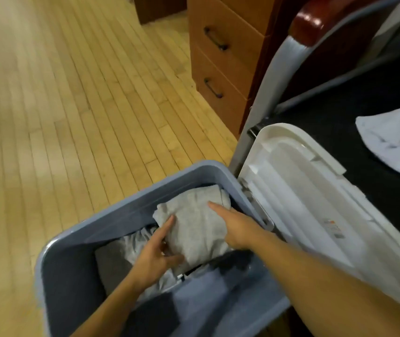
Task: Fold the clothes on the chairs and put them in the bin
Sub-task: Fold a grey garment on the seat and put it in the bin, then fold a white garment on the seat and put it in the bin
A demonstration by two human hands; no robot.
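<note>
1. Head view: a blue-grey bin [131,190] stands on a wood-plank floor [72,93], filling the frame from about 6 to 7 o'clock.
2. A folded light-grey garment [194,222] lies inside the bin, against its far right corner, on top of darker clothes [114,263].
3. The left hand [155,254] grips the garment's near left edge, thumb on top and fingers curled under the fold.
4. The right hand [233,224] lies on the garment's right side with its index finger stretched flat toward 12 o'clock; its other fingers are hidden, so I cannot tell whether they grasp the cloth.
5. Both bare forearms reach in from the bottom edge, at 5 to 6 o'clock.
6. The bin's white lid [315,190] is open and leans away at 3 o'clock, resting against a dark-seated chair [340,113].
7. A white garment [393,142] lies unfolded on that chair seat, at 3 o'clock near the frame's edge.
8. A wooden drawer cabinet [223,57] with dark handles stands at 12 to 1 o'clock, just beside the chair's grey frame.
</note>
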